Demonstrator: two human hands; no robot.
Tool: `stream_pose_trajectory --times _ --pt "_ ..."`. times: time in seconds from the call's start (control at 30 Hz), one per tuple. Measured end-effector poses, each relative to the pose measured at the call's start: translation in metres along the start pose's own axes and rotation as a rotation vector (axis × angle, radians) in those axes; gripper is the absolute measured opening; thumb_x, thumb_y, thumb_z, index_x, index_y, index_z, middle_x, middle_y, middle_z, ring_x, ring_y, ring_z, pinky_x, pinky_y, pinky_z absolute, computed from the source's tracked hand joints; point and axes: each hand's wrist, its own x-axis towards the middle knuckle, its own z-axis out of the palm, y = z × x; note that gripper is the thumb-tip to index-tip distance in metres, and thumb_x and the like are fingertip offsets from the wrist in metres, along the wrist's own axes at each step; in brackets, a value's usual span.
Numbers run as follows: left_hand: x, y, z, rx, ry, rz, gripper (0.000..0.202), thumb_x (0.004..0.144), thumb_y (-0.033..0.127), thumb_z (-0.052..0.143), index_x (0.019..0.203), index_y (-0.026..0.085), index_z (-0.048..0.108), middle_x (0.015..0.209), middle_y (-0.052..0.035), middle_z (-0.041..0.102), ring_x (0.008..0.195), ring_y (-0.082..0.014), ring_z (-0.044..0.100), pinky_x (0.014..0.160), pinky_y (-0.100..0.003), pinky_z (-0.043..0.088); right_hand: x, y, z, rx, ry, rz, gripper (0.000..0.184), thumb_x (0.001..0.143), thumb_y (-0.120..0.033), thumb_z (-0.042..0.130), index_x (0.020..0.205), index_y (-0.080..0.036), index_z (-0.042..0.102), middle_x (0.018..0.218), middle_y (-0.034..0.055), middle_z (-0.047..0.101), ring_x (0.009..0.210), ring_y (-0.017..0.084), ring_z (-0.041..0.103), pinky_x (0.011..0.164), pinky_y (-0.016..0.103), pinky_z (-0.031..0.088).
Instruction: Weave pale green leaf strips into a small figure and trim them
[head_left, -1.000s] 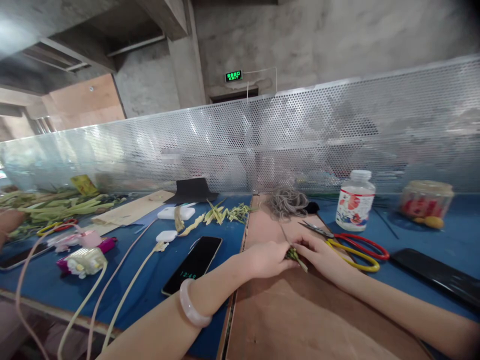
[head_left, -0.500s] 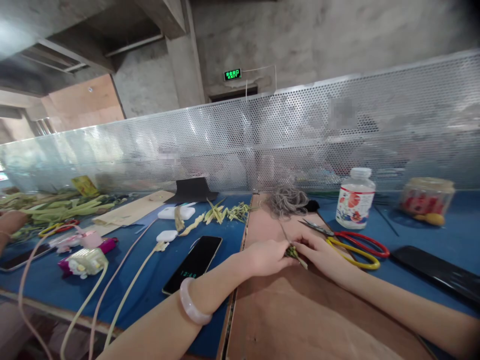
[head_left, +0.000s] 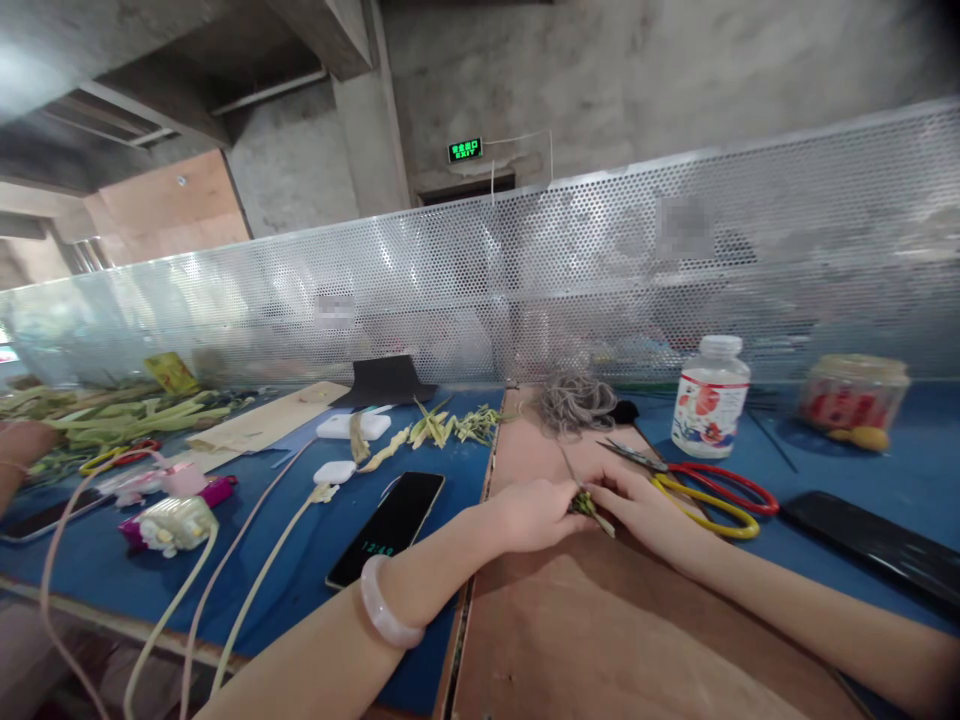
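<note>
Over the wooden board, my left hand and my right hand meet with fingers closed around a small green plant-like bundle. Its pale end sticks out toward me; the rest is hidden by the fingers. A thin grey strand rises from the bundle toward a loose tangle of grey yarn at the board's far end. Just right of my right hand lie scissors with one red and one yellow handle, blades slightly apart.
A phone lies left of the board and a dark case-like object right. Behind stand a white-capped bottle and a jar. Cables cross the blue table. Another person's hand shows far left beside green strips.
</note>
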Motion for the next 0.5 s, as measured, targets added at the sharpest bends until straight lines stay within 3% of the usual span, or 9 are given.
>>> stream_pose_trajectory --times 0.2,0.5 --pt "-0.0004 -0.0010 0.0008 0.004 0.001 0.013 0.060 0.082 0.062 0.019 0.109 0.015 0.045 0.097 -0.0148 0.063 0.084 -0.0302 0.062 0.063 -0.035 0.046 -0.0016 -0.0047 -0.0005 -0.012 -0.006 0.003 0.021 0.078 -0.039 0.045 0.073 -0.019 0.049 0.073 0.0020 0.060 0.067 0.016 0.055 0.061 0.028 0.043" --pt "-0.0011 0.0024 -0.0013 0.030 -0.021 0.002 0.054 0.083 0.057 0.025 0.110 0.014 0.044 0.097 -0.0159 0.064 0.084 -0.0315 0.062 0.063 -0.037 0.047 -0.0001 0.0000 0.0013 -0.009 -0.008 0.018 0.021 0.078 -0.040 0.044 0.074 -0.019 0.049 0.064 -0.0005 0.054 0.059 0.014 0.052 0.056 0.027 0.042"
